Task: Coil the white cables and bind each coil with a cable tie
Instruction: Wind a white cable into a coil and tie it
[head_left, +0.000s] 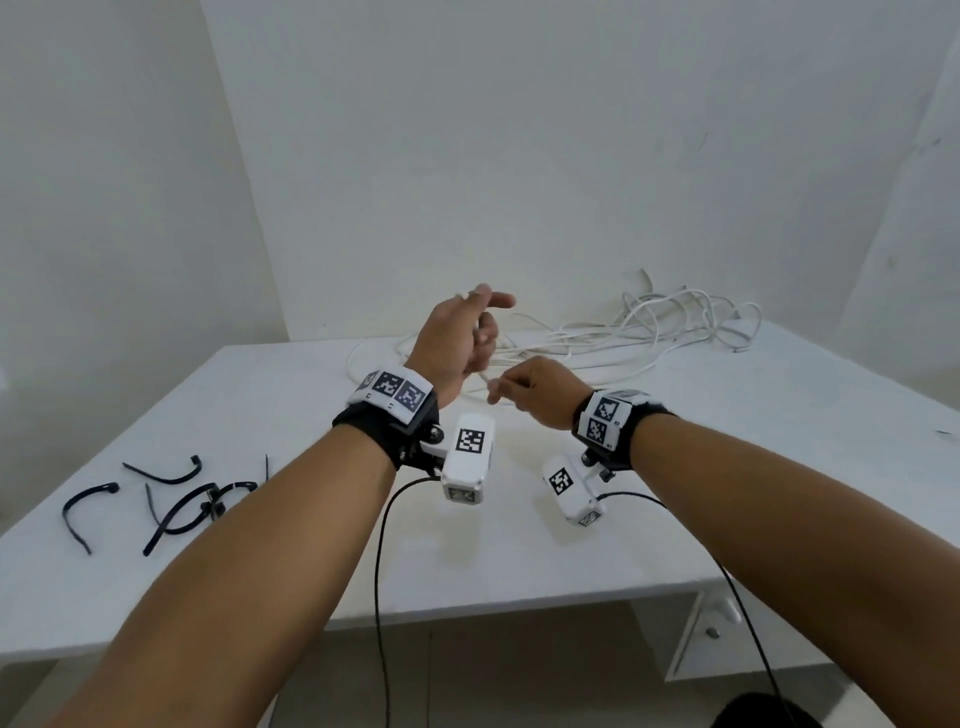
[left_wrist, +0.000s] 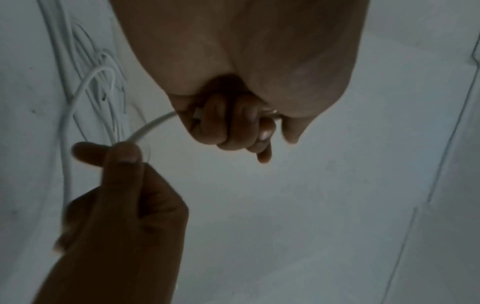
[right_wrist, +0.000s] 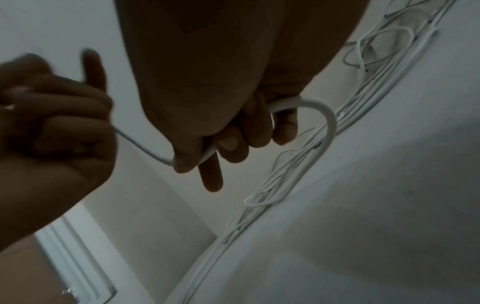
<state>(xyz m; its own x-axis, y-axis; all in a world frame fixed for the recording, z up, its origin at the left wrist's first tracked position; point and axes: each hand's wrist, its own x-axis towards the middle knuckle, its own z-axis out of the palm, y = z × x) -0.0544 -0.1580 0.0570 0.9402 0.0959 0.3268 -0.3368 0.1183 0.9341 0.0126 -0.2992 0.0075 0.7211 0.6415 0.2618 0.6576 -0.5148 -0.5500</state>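
While both hands were raised above the white table (head_left: 519, 545):
Black plastic cable ties (head_left: 171, 499): lay loose at the table's left edge, well apart from the hands.
Left hand (head_left: 457, 338): fingers curled round the end of one thin white cable (left_wrist: 153, 125), index finger extended.
Right hand (head_left: 535, 389): thumb and fingers pinched the same cable, just beside the left hand.
Tangled white cables (head_left: 649, 327): lay uncoiled at the table's far right, against the wall.

White table (head_left: 519, 545) bearing a loose tangle of white cables (head_left: 649, 332) along its far edge and scattered black cable ties (head_left: 171, 499) near its left side.
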